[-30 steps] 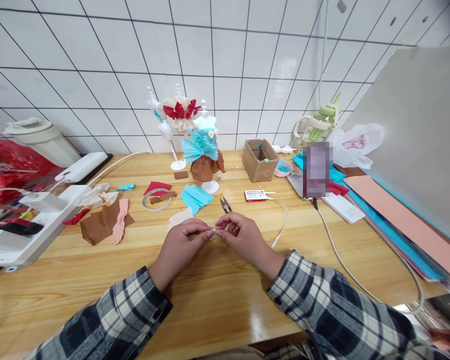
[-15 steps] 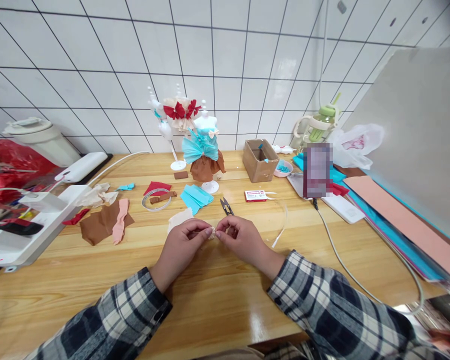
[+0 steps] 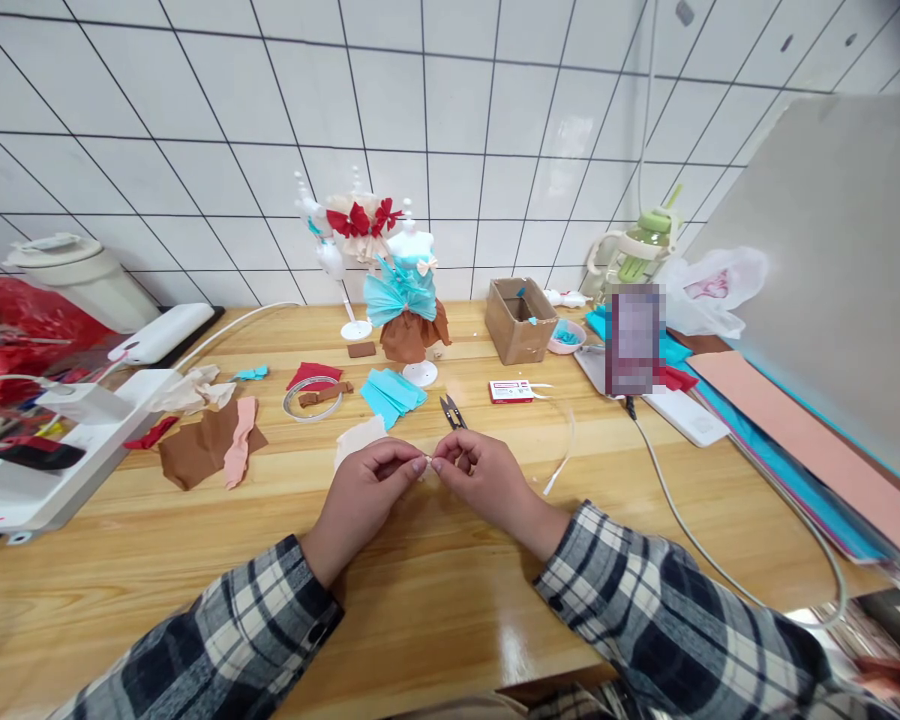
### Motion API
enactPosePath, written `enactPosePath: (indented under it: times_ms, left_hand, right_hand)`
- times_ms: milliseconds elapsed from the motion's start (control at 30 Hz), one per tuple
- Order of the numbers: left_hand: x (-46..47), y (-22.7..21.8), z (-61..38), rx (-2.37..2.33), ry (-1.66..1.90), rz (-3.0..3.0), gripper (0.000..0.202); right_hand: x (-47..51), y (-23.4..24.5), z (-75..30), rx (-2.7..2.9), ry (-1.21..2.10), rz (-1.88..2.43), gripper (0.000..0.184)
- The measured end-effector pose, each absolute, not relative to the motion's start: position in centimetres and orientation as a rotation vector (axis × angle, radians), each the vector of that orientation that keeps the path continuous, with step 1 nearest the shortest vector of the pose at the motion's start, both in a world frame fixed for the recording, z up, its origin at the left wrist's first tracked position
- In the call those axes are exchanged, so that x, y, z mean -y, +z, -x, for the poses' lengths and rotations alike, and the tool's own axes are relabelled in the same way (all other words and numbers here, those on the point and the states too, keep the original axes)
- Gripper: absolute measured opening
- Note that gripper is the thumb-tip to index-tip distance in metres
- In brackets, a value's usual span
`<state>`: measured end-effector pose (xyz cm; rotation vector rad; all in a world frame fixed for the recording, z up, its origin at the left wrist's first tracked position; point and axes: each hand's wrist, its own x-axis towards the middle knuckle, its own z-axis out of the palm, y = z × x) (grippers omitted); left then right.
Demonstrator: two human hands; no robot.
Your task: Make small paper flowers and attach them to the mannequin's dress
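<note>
My left hand (image 3: 364,497) and my right hand (image 3: 484,480) meet fingertip to fingertip over the wooden table (image 3: 420,600). Both are pinched on one tiny pale piece (image 3: 427,466), too small to name. Small black snips (image 3: 451,410) lie just behind my right hand. A cream paper scrap (image 3: 358,436) lies behind my left hand, and folded teal paper (image 3: 391,391) a little further back. A mini mannequin (image 3: 407,305) in a teal and brown paper dress stands at the back.
Brown and pink paper scraps (image 3: 210,447) lie at the left beside white devices (image 3: 60,440). A tape ring (image 3: 313,397), a small red-and-white card (image 3: 511,390), a cardboard box (image 3: 520,318), a phone (image 3: 635,338) with its cable and coloured sheets (image 3: 802,450) fill the back and right.
Both hands stay together in the same place; the fingers have only shifted slightly on the small piece.
</note>
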<state>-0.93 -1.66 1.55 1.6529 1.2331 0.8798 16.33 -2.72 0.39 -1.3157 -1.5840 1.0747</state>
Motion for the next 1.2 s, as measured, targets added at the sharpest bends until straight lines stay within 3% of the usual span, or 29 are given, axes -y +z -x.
enactPosePath:
  times_ms: [400, 567, 800, 1200]
  left_hand:
    - [1.75, 1.72, 0.85, -1.217, 0.974, -1.509, 0.022]
    - [1.52, 1.44, 0.95, -1.236, 0.955, -1.405, 0.027]
    - [1.69, 1.70, 0.93, -1.179, 0.830, -1.361, 0.061]
    - [1.86, 1.21, 0.17, -1.083, 0.877, -1.229, 0.058]
  right_hand:
    - [2.93, 0.46, -15.83, 1.474, 1.301, 1.326, 0.013]
    - [2.90, 0.44, -16.18, 1.545, 1.226, 1.318, 0.012]
    - [2.53, 0.62, -16.62, 1.556, 1.185, 1.340, 0.017]
    - [2.69, 0.69, -16.23, 1.418, 1.217, 1.265, 0.012]
